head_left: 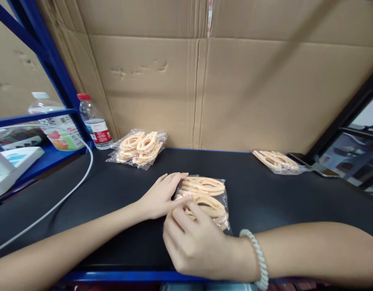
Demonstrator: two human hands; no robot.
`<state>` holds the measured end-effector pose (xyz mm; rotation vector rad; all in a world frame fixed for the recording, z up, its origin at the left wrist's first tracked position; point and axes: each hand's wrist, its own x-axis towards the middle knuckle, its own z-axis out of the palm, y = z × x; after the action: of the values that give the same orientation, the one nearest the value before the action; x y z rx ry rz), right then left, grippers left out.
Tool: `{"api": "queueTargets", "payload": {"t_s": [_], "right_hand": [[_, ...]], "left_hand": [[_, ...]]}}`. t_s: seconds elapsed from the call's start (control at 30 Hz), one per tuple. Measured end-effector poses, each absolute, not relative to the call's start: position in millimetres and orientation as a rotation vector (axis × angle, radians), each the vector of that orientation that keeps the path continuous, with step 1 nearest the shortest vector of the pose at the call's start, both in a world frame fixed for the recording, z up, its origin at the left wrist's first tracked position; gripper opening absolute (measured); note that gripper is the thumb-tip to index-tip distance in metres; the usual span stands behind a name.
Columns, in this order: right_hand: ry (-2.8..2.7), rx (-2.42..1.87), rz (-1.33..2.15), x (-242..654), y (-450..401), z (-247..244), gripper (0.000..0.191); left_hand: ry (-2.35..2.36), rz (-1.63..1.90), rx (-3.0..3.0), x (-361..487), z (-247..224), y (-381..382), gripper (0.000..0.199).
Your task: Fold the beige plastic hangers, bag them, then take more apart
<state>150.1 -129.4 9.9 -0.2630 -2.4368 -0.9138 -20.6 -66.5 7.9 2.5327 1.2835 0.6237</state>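
A clear plastic bag (209, 186) holding beige, oval-looped pieces lies flat on the black table, near the middle. My left hand (165, 196) rests at the bag's left edge, fingers stretched out and thumb laid toward the right hand. In front of the bag, my right hand (197, 242) is closed, its fingertips pinched at the bag's near left part; what exactly lies between them is hidden. A second bag of similar pieces (139, 147) sits at the back left. Another such bag (277, 160) lies at the back right.
At the left, a blue shelf (49, 161) carries a large labelled bottle (63, 131) and a white device (15, 165). A red-capped bottle (97, 127) stands beside it. A white cable (63, 198) crosses the table's left side. A phone (313, 165) lies back right, before cardboard (150, 81).
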Motion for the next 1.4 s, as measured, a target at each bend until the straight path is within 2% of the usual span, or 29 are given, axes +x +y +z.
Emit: {"api": "queueTargets", "payload": {"t_s": [0.1, 0.27, 0.4, 0.57, 0.63, 0.87, 1.0, 1.13, 1.27, 1.4], "right_hand": [[-2.412, -0.162, -0.859, 156, -125, 11, 0.02], [-2.462, -0.052, -0.787, 193, -120, 14, 0.025], [-2.501, -0.072, -0.788, 234, -117, 16, 0.023], [-2.374, -0.26, -0.668, 270, -111, 18, 0.02], [-2.294, -0.335, -0.592, 277, -107, 18, 0.017], [-2.124, -0.378, -0.378, 278, -86, 20, 0.027], [-2.102, -0.402, -0.399, 282, -88, 21, 0.026], [-2.179, -0.393, -0.488, 296, -98, 21, 0.03], [-2.109, -0.458, -0.372, 306, -96, 22, 0.036], [-1.889, -0.64, -0.203, 289, -81, 36, 0.019]], "left_hand": [[1.352, 0.671, 2.495, -20, 11, -68, 0.032], [1.273, 0.759, 2.488, -30, 15, -63, 0.023], [1.243, 0.722, 2.589, -34, 14, -60, 0.036], [1.176, 0.758, 2.644, -24, 8, -61, 0.012], [1.155, 0.8, 2.633, -21, 6, -61, 0.009], [1.067, 0.853, 2.77, -15, 5, -61, 0.013], [0.978, 0.907, 2.915, -10, 6, -61, 0.008], [0.862, 0.91, 3.131, -11, 15, -61, 0.016], [0.891, 1.217, 2.971, -15, 39, -63, 0.014], [1.091, 1.508, 2.548, -10, 59, -70, 0.017]]}}
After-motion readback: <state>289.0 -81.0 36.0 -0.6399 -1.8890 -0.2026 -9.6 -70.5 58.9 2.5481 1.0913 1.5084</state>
